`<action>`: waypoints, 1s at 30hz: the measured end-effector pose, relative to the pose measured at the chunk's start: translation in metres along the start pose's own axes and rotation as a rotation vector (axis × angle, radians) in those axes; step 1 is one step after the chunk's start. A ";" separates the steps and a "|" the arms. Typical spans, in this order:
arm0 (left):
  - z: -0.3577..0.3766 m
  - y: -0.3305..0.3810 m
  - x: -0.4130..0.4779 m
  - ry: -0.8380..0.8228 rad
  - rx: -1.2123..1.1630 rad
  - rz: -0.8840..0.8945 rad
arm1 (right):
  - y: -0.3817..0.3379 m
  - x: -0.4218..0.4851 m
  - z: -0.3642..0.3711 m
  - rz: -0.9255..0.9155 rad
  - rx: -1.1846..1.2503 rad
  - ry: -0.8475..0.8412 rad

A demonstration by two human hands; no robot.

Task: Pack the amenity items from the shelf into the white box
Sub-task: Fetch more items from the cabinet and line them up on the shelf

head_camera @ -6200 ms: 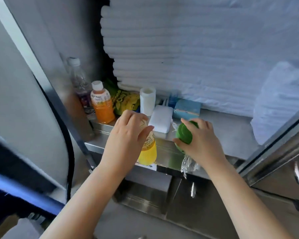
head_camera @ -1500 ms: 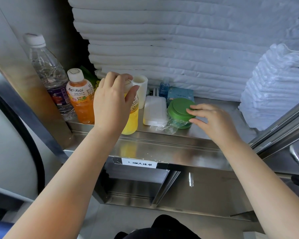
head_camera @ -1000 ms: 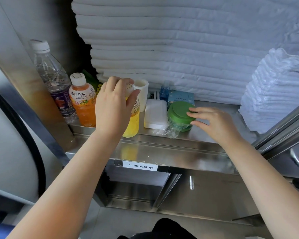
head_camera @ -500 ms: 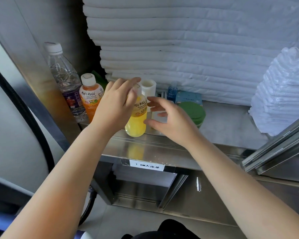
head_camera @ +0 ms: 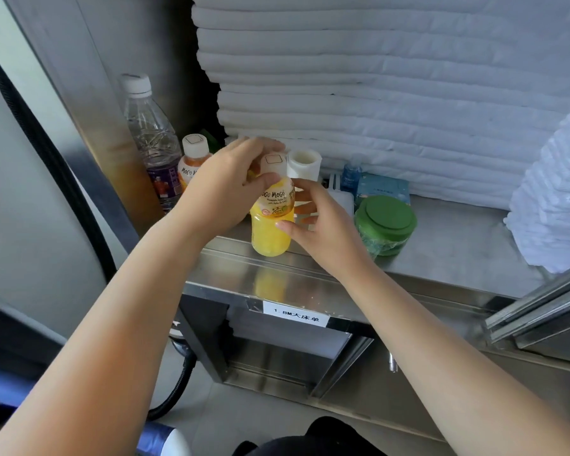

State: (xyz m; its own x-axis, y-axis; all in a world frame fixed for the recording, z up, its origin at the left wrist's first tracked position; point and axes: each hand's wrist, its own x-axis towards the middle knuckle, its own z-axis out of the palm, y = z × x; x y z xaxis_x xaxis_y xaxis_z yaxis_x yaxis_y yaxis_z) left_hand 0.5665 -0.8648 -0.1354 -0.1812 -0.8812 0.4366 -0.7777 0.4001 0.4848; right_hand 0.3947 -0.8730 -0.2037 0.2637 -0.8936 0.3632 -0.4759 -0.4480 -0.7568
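On the steel shelf (head_camera: 441,251), a yellow juice bottle (head_camera: 271,225) is held upright.
Its neck is clasped by the left hand (head_camera: 224,189); the right hand (head_camera: 323,225), open, touches its side.

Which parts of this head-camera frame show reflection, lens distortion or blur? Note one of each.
Head view: the steel shelf front mirrors the yellow bottle as a yellow smear; straight frame edges at left bow from the wide-angle lens; the left hand looks slightly soft; the towel stack is evenly lit.

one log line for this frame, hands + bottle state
left hand: grips yellow juice bottle at neck | right hand: open, at bottle's side | bottle: upright on shelf
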 end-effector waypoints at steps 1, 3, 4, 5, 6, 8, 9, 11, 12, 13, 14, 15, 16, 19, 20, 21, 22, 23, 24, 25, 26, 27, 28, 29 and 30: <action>-0.002 -0.002 0.000 0.000 -0.023 -0.013 | 0.001 0.000 0.000 -0.002 -0.013 -0.002; -0.005 -0.005 0.001 -0.010 -0.050 -0.031 | 0.001 -0.001 0.002 -0.010 -0.024 -0.006; -0.006 -0.005 0.001 -0.019 -0.053 -0.037 | 0.001 -0.001 0.002 -0.014 -0.021 -0.004; -0.007 -0.006 0.002 -0.029 -0.050 -0.043 | 0.001 -0.001 0.003 -0.017 -0.016 -0.001; -0.008 -0.007 0.003 -0.036 -0.045 -0.047 | 0.001 -0.001 0.003 -0.018 -0.012 0.002; -0.009 -0.008 0.005 -0.044 -0.040 -0.053 | 0.001 0.000 0.003 -0.011 -0.012 0.003; -0.009 -0.008 0.005 -0.046 -0.039 -0.054 | 0.001 0.001 0.003 -0.008 -0.016 0.003; -0.009 -0.007 0.005 -0.049 -0.039 -0.055 | 0.000 0.001 0.002 -0.002 -0.024 0.011; -0.009 -0.007 0.005 -0.047 -0.038 -0.056 | -0.001 0.001 0.002 0.000 -0.026 0.017; -0.008 -0.007 0.005 -0.044 -0.035 -0.056 | -0.002 0.001 0.002 0.002 -0.025 0.024; -0.008 -0.007 0.005 -0.041 -0.033 -0.055 | -0.003 0.001 0.002 0.003 -0.021 0.030; -0.008 -0.007 0.006 -0.036 -0.031 -0.054 | -0.004 0.001 0.002 0.004 -0.017 0.036; -0.008 -0.006 0.006 -0.030 -0.030 -0.053 | -0.005 0.000 0.002 0.005 -0.017 0.041; -0.007 -0.003 0.007 -0.007 -0.014 -0.061 | -0.006 0.001 0.001 0.013 -0.047 0.040; -0.007 -0.002 0.008 0.005 -0.006 -0.065 | -0.006 0.002 0.000 0.015 -0.063 0.035; -0.006 -0.001 0.009 0.023 -0.001 -0.071 | -0.007 0.003 0.000 0.018 -0.077 0.027; -0.005 0.001 0.010 0.047 0.001 -0.080 | -0.007 0.003 0.000 0.021 -0.086 0.015; -0.003 0.003 0.011 0.074 0.004 -0.091 | -0.006 0.004 0.001 0.027 -0.088 0.002; -0.001 0.005 0.012 0.098 0.013 -0.103 | -0.006 0.004 0.001 0.035 -0.086 -0.008; 0.001 0.008 0.012 0.117 0.024 -0.111 | -0.006 0.004 0.002 0.046 -0.084 -0.011; 0.003 0.009 0.012 0.129 0.030 -0.116 | -0.006 0.005 0.002 0.057 -0.081 -0.010; 0.004 0.011 0.012 0.135 0.027 -0.119 | -0.006 0.005 0.002 0.065 -0.072 -0.008; 0.004 0.011 0.012 0.135 0.016 -0.124 | -0.005 0.005 0.002 0.070 -0.063 -0.008; 0.004 0.011 0.012 0.133 0.006 -0.129 | -0.005 0.006 0.001 0.070 -0.062 -0.012; 0.003 0.010 0.012 0.129 0.002 -0.132 | -0.004 0.006 0.002 0.069 -0.067 -0.016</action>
State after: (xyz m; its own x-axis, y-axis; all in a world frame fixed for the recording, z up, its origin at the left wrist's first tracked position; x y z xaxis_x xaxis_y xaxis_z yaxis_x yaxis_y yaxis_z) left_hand 0.5541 -0.8719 -0.1277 0.0009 -0.8865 0.4627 -0.7907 0.2826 0.5431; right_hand 0.3996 -0.8761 -0.1992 0.2415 -0.9223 0.3018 -0.5488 -0.3863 -0.7414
